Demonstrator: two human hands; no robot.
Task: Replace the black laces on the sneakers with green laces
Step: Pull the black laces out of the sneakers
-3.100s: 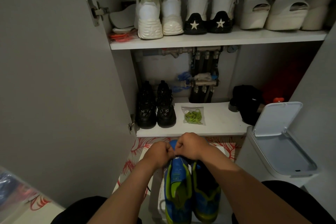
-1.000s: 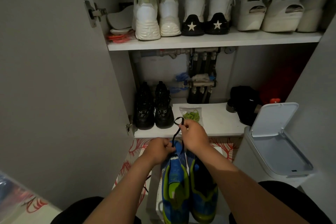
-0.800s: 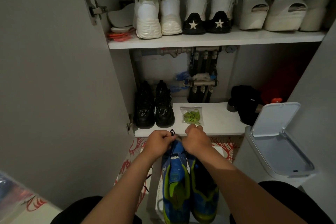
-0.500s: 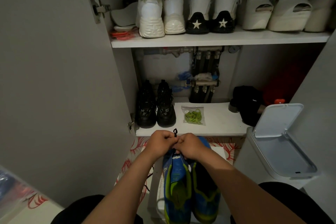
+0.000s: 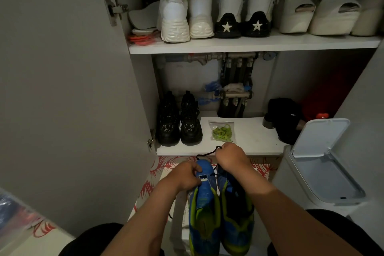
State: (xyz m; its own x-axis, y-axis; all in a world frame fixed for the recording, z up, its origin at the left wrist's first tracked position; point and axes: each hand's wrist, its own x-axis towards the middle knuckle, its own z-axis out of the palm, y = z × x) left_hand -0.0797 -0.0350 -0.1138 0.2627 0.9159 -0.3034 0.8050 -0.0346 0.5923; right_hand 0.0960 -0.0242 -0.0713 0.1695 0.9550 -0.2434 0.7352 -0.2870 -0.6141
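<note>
Two blue and lime-green sneakers (image 5: 204,210) lie side by side between my forearms, toes pointing away from me. My left hand (image 5: 185,174) grips the toe end of the left sneaker. My right hand (image 5: 231,158) pinches a black lace (image 5: 207,153) and holds it pulled up and away from the left sneaker. A small clear bag of green laces (image 5: 222,132) lies on the lower white shelf (image 5: 255,143) just beyond my right hand.
Black boots (image 5: 179,120) stand at the left of the lower shelf, a black cap (image 5: 285,118) at its right. A white bin with a raised lid (image 5: 318,164) stands at right. The open cabinet door (image 5: 62,89) fills the left. White shoes line the upper shelf (image 5: 249,43).
My right hand has moved up and away from my left hand, drawing a length of black lace out of the left sneaker. Half a second ago both hands were together at the toe.
</note>
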